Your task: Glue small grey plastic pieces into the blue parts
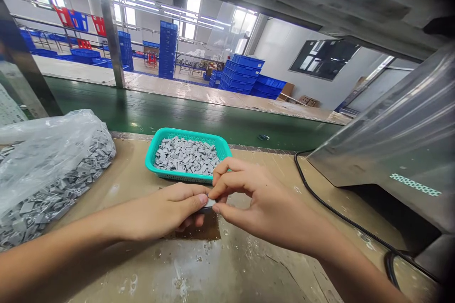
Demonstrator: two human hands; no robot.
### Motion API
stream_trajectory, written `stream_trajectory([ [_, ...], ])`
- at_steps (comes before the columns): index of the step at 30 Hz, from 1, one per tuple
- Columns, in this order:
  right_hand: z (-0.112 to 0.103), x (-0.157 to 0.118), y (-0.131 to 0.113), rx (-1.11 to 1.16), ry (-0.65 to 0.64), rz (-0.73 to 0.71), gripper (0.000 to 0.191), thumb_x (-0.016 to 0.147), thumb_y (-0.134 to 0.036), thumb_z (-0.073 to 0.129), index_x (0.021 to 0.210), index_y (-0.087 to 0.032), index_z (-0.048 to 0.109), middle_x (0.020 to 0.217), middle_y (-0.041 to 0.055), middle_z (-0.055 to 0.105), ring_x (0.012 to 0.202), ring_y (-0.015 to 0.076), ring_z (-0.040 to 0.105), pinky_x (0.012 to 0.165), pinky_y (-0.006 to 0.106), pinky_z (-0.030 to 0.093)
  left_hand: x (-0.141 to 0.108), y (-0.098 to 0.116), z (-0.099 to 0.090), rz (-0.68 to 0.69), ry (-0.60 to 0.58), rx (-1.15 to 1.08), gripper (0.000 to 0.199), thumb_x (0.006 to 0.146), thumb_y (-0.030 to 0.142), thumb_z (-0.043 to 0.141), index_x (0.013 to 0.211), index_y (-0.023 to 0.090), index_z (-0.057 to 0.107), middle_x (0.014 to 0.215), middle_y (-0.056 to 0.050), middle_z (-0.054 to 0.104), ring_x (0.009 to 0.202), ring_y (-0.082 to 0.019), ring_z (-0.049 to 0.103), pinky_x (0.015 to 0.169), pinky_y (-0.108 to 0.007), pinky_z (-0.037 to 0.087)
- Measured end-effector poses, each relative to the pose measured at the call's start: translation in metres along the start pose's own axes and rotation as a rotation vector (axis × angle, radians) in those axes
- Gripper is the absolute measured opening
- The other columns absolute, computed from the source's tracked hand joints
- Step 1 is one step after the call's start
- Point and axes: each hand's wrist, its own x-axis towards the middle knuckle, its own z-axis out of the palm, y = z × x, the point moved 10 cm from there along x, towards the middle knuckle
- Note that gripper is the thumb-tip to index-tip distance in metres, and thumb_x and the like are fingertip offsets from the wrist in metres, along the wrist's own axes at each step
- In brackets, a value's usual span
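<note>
A small grey plastic part (210,202) is pinched between my two hands, just in front of the basket. My left hand (179,206) closes on its left side, thumb on top and fingers curled beneath. From the right, the thumb and fingertips of my right hand (245,194) grip the same part. Its far side and underside are hidden by my fingers. Behind the hands stands a turquoise basket (152,169) filled with many loose grey plastic pieces (186,154). Under my hands lies a brown patch (206,232) on the worktop.
A clear plastic bag (67,151) of grey pieces lies at the left. A green conveyor belt (177,109) runs behind the worktop (256,265). At the right, a metal machine housing (387,118) and a black cable (341,218) border the work area. Blue crates (241,73) stand beyond.
</note>
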Motion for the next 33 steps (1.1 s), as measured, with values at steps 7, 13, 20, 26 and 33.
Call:
stream_trajectory([
  [7,-0.008,-0.004,-0.005,0.023,0.068,-0.036,0.026,0.07,0.004,0.057,0.081,-0.018,0.063,0.081,-0.0009,0.053,0.075,0.0099,0.052,0.067,0.02,0.043,0.001,0.012,-0.003,0.073,0.037,-0.147,0.021,0.086,0.033,0.032,0.092,0.017,0.045,0.072,0.001,0.042,0.059,-0.008,0.034,0.052,-0.019,0.03],
  [13,-0.029,-0.016,-0.019,0.019,0.231,-0.134,0.033,0.078,-0.004,0.053,0.104,-0.023,0.053,0.095,-0.0019,0.056,0.086,0.0103,0.051,0.077,0.02,0.042,-0.001,0.038,-0.024,0.364,0.141,-0.274,0.021,0.086,0.036,0.033,0.093,0.021,0.045,0.069,0.003,0.036,0.053,-0.006,0.027,0.048,-0.019,0.025],
  [20,-0.038,-0.015,0.003,-0.058,0.316,-0.153,0.023,0.079,-0.01,0.052,0.099,-0.021,0.056,0.091,0.0004,0.058,0.082,0.0123,0.053,0.072,0.022,0.043,-0.025,0.066,-0.104,0.659,0.505,-0.267,0.014,0.082,0.028,0.045,0.095,0.024,0.051,0.072,0.0,0.049,0.055,-0.007,0.043,0.05,-0.017,0.035],
  [26,-0.005,0.038,0.099,-0.103,0.155,0.085,0.02,0.079,-0.012,0.051,0.096,-0.018,0.059,0.095,0.0049,0.061,0.086,0.0177,0.056,0.076,0.03,0.047,-0.021,0.028,-0.171,0.56,0.754,-0.638,0.015,0.086,0.021,0.036,0.086,0.019,0.051,0.078,-0.006,0.057,0.044,-0.003,0.036,0.04,-0.012,0.03],
  [33,0.03,0.063,0.127,-0.224,0.045,0.148,0.04,0.079,-0.02,0.052,0.119,-0.016,0.05,0.114,0.0096,0.055,0.106,0.0273,0.047,0.089,0.046,0.041,-0.002,-0.002,-0.182,0.432,0.738,-0.828,0.024,0.085,0.016,0.037,0.101,0.011,0.054,0.086,-0.008,0.053,0.053,-0.005,0.043,0.045,-0.016,0.041],
])
